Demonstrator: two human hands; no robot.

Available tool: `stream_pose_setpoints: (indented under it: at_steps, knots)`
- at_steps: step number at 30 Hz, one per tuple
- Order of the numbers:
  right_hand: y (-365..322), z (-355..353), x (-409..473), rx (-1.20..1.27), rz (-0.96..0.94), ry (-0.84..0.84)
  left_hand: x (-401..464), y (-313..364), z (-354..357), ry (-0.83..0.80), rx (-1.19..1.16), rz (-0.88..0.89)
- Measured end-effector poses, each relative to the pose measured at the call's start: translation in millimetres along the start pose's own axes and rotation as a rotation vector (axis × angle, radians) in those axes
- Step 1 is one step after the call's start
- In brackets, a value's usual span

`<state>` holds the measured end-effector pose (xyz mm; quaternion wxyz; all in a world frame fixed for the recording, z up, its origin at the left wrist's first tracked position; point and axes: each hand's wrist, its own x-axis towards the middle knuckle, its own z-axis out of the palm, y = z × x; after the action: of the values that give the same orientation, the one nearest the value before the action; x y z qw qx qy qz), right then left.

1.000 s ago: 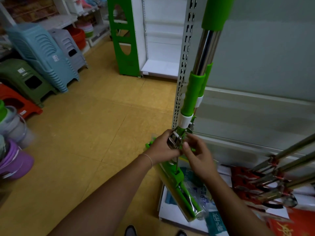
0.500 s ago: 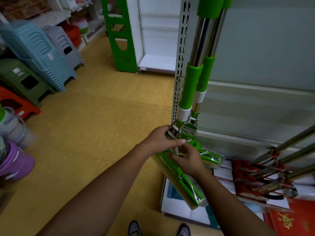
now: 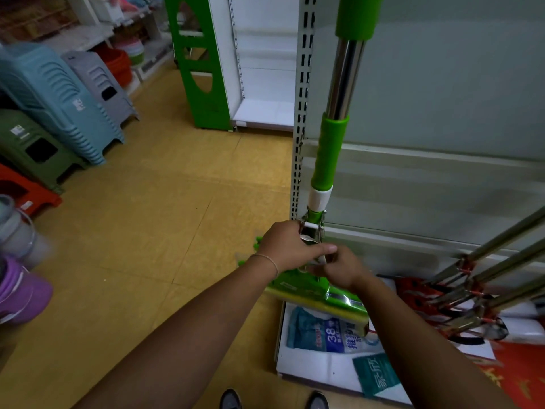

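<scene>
A green sponge mop stands upright against a grey shelf unit; its steel and green handle [image 3: 330, 149] rises out of the top of the frame. Its green and yellow head [image 3: 312, 293] lies across the shelf's low base. My left hand [image 3: 287, 246] grips the metal bracket [image 3: 311, 231] just below the white collar. My right hand [image 3: 339, 268] pinches the metal part under the bracket, close against the left hand. Part of the bracket is hidden by my fingers.
More mops with steel handles [image 3: 501, 261] lean at the right over red packaging. Printed packets [image 3: 330, 335] lie on the white shelf base. Stacked plastic stools [image 3: 56, 98] line the left side. A green-framed white shelf [image 3: 206, 69] stands behind, across the yellow floor [image 3: 147, 216].
The mop head has swung from pointing down towards me to lying crosswise on the shelf base. A second green mop seen behind has gone from view. Both hands stay at the bracket.
</scene>
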<state>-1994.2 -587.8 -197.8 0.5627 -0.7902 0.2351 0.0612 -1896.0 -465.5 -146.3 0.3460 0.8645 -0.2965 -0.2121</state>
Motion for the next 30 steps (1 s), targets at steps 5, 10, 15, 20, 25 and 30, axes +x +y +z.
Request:
stream_pose_setpoints:
  at_steps: [5, 10, 15, 20, 25, 30]
  knots:
    - [-1, -16, 14, -0.134, 0.015, -0.030, 4, 12, 5, 0.037, 0.182, -0.015]
    - [-2, -5, 18, -0.118, 0.011, -0.013, 11, 9, 0, -0.006, 0.082, -0.021]
    - [3, 11, 23, -0.148, -0.002, 0.080, 17, 16, -12, 0.041, -0.091, 0.096]
    - [-6, 16, 23, -0.042, -0.047, 0.243, 21, 41, -21, 0.187, -0.187, 0.329]
    - [-22, 18, 21, -0.064, -0.196, 0.523, 30, 50, -21, 0.243, -0.112, 0.351]
    - [-32, 18, 26, -0.146, -0.203, 0.630, 34, 54, -14, 0.279, -0.052, 0.310]
